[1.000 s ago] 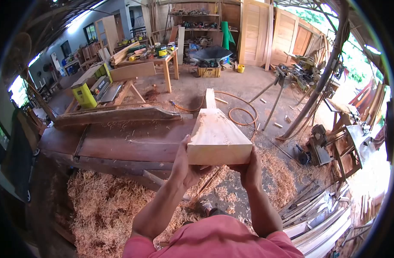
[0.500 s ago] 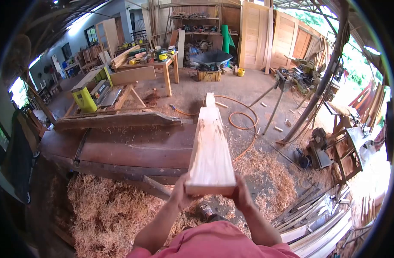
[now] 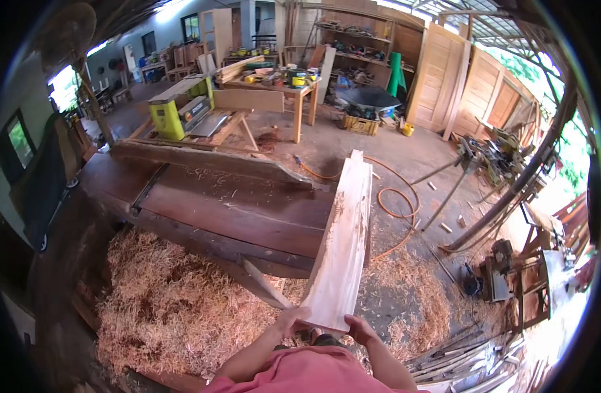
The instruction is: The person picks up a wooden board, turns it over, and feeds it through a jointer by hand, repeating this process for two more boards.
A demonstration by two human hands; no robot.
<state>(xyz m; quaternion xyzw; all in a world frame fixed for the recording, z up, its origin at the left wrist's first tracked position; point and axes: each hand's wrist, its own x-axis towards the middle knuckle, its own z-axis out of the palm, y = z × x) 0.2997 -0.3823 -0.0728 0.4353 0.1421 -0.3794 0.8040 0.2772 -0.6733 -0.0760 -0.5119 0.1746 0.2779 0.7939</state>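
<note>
A long, pale wooden plank (image 3: 343, 249) stretches away from my body, its near end between my two hands. My left hand (image 3: 292, 321) grips the near left corner with the fingers curled beneath. At the near right corner my right hand (image 3: 361, 329) is closed on the same plank, thumb on the edge. Rough brown patches mark the plank's upper face. To its left lies a dark reddish-brown slab bench (image 3: 235, 213), and the far part of the plank hides that bench's right end.
Wood shavings (image 3: 176, 301) pile up below the bench. An orange hose (image 3: 415, 203) coils on the floor to the right. A green planer machine (image 3: 169, 118) and a cluttered table (image 3: 302, 98) stand farther back. Timber strips (image 3: 458, 357) lie at lower right.
The plank's near end has come lower and closer to my body, and the plank now slants to the right at its far end. Both hands moved with it. My view has turned left.
</note>
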